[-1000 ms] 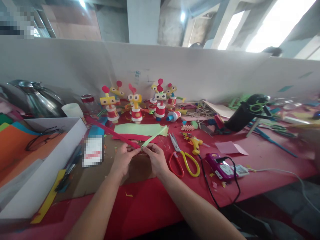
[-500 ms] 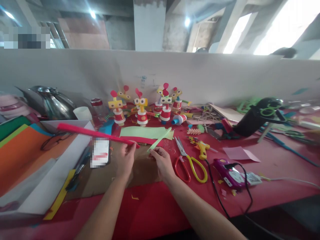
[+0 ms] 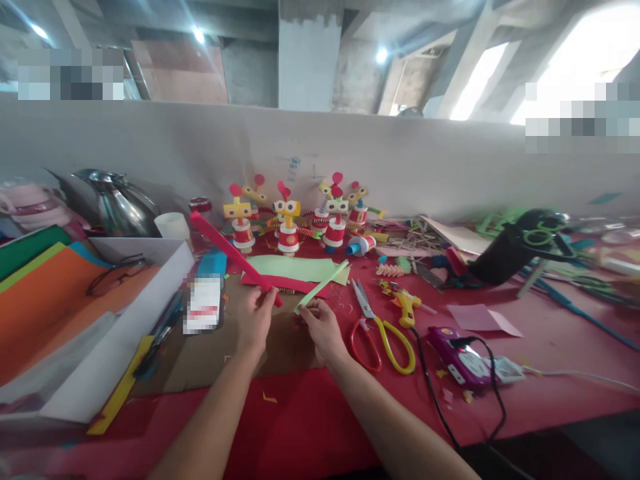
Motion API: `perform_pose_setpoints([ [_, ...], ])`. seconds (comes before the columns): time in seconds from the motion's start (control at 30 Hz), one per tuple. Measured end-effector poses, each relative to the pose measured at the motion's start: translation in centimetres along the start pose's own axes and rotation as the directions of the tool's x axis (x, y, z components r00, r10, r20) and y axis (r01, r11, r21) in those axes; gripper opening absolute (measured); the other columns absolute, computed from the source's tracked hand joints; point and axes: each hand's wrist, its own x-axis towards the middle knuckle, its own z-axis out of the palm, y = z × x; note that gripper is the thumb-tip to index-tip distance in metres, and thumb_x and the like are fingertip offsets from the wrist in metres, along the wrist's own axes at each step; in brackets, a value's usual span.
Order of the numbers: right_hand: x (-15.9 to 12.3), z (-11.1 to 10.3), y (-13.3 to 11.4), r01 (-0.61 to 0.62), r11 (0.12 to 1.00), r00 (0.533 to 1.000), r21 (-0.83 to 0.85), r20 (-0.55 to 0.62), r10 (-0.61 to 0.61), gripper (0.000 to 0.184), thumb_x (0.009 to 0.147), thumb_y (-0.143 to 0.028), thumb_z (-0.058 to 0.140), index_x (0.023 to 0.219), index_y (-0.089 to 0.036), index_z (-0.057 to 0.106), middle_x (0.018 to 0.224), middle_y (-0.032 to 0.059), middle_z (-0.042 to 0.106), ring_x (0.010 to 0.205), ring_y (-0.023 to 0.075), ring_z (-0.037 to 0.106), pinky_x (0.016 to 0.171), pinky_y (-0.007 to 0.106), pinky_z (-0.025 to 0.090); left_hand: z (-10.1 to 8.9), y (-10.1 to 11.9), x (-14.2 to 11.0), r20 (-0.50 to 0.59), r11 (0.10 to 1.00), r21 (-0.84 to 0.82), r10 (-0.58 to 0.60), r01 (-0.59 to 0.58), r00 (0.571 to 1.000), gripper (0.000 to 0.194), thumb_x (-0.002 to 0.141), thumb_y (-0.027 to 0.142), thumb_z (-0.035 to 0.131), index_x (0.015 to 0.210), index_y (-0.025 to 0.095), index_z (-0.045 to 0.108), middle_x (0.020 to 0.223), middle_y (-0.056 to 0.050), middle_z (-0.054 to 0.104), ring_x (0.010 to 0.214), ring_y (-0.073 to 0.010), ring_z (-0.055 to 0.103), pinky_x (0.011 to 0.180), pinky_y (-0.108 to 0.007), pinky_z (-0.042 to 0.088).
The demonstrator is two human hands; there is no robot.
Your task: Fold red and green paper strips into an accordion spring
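Observation:
My left hand (image 3: 255,319) pinches the near end of a long red paper strip (image 3: 227,249) that slants up and to the left. My right hand (image 3: 320,327) pinches the near end of a light green paper strip (image 3: 323,286) that slants up to the right. The two hands are close together above a brown cardboard sheet (image 3: 200,360) on the red table (image 3: 310,413). Just beyond them lies a light green paper sheet (image 3: 293,267) over a red one.
Red-and-yellow scissors (image 3: 377,330) and a yellow glue gun (image 3: 403,303) lie right of my right hand, then a purple device (image 3: 457,350) with a black cable. Paper-cup figures (image 3: 287,223) stand at the back. A white box (image 3: 100,333) with coloured paper and glasses sits left.
The hands have parted a little; the red strip first swung flat to the left, then tilted back up. The camera view has shifted slightly.

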Motion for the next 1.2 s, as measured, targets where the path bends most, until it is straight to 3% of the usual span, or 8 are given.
perform_pose_setpoints([
  [0.2,-0.1,-0.1,-0.3,0.054,0.982,0.998,-0.179,0.026,-0.050,0.031,0.074,-0.048,0.064,0.077,-0.022,0.048,0.054,-0.0056,0.054,0.045,0.0107,0.050,0.042,0.021,0.039,0.5,-0.2,0.5,0.190,0.849,-0.417,-0.269,0.326,0.944,0.037,0.050,0.037,0.084,0.077,0.016,0.070,0.064,0.001,0.064,0.058,-0.0103,0.053,0.058,-0.023,0.040],
  [0.33,-0.6,0.0,-1.4,0.243,0.936,0.964,-0.254,0.175,-0.203,0.028,0.082,-0.048,0.056,0.082,-0.020,0.058,0.064,-0.0019,0.059,0.050,0.0102,0.051,0.047,0.021,0.039,0.5,-0.3,0.3,0.264,0.808,-0.425,-0.320,0.407,0.910,0.033,0.049,0.032,0.085,0.073,0.016,0.071,0.059,0.002,0.062,0.053,-0.0087,0.051,0.054,-0.022,0.039],
  [0.47,-0.7,-0.1,-1.9,0.285,0.907,0.945,-0.310,0.246,-0.213,0.021,0.079,-0.039,0.059,0.074,-0.019,0.058,0.062,-0.0012,0.060,0.052,0.0113,0.052,0.049,0.022,0.039,1.0,-0.2,-0.4,0.359,0.794,-0.375,-0.351,0.478,0.865,0.030,0.049,0.030,0.085,0.070,0.015,0.070,0.058,0.000,0.062,0.053,-0.0103,0.053,0.054,-0.024,0.041],
  [0.63,-0.3,-0.8,-1.6,0.250,0.859,0.961,-0.447,0.220,-0.165,0.016,0.078,-0.033,0.055,0.069,-0.020,0.058,0.058,-0.0018,0.061,0.050,0.0126,0.054,0.050,0.023,0.040,-0.3,-0.4,1.3,0.244,0.764,-0.469,-0.370,0.443,0.896,0.028,0.052,0.026,0.085,0.070,0.011,0.070,0.059,0.000,0.060,0.050,-0.0060,0.048,0.046,-0.018,0.036],
  [0.77,-0.1,-1.3,-2.0,0.269,0.793,0.961,-0.546,0.212,-0.180,0.012,0.076,-0.028,0.055,0.067,-0.022,0.060,0.059,-0.0009,0.063,0.054,0.0149,0.058,0.054,0.025,0.042,-3.6,-0.3,4.2,0.051,0.684,-0.623,-0.449,0.379,0.892,0.012,0.063,0.012,0.076,0.072,0.011,0.069,0.067,-0.001,0.063,0.049,-0.0029,0.047,0.040,-0.014,0.031],
  [0.97,-0.3,-1.3,-3.0,0.335,0.711,0.942,-0.618,0.220,-0.253,0.012,0.075,-0.022,0.056,0.066,-0.024,0.064,0.059,-0.0014,0.063,0.053,0.0157,0.056,0.054,0.025,0.040,-8.0,-0.4,6.4,-0.046,0.577,-0.762,-0.501,0.294,0.864,0.008,0.081,0.014,0.063,0.073,0.014,0.065,0.061,0.001,0.059,0.043,-0.0028,0.043,0.036,-0.013,0.029],
  [1.1,-0.3,-1.3,-3.1,0.333,0.718,0.943,-0.611,0.231,-0.241,0.012,0.075,-0.023,0.056,0.065,-0.024,0.064,0.059,-0.0016,0.063,0.053,0.0153,0.055,0.053,0.025,0.039,-8.5,-0.4,6.7,-0.078,0.548,-0.805,-0.479,0.229,0.874,0.008,0.083,0.020,0.063,0.077,0.016,0.065,0.068,0.001,0.062,0.046,-0.0025,0.043,0.039,-0.013,0.032],
  [1.2,-0.2,-1.4,-2.8,0.320,0.743,0.947,-0.587,0.188,-0.259,0.012,0.076,-0.026,0.057,0.067,-0.023,0.063,0.060,-0.0015,0.062,0.056,0.0156,0.055,0.054,0.025,0.039,-7.0,0.0,5.9,-0.044,0.633,-0.749,-0.339,0.193,0.940,0.016,0.077,0.032,0.070,0.082,0.017,0.065,0.074,0.001,0.062,0.051,-0.0034,0.045,0.041,-0.014,0.032],
])
